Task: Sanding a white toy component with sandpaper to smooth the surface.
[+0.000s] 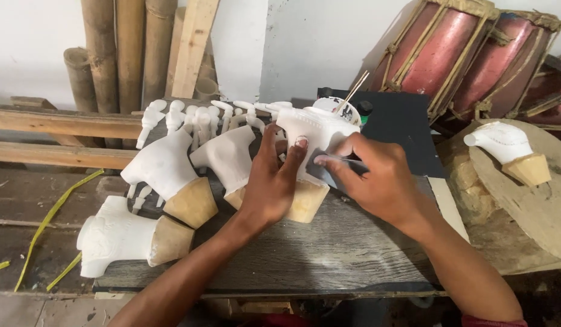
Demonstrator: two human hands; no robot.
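Bench (329,254) first: dark weathered planks carrying a crowd of white figures. 2 red drums (468,54) lean on the wall behind, bamboo poles (120,54) stand at the far left. On the round slab (534,206) to the right lies 1 white head (504,142). Centre of the bench, the white figure (320,130) on its tan base: left hand (271,181) steadies it, fingers clamped around its front. Right hand (371,178) presses a grey sheet (338,169) to its side, fingers pinched together on it.
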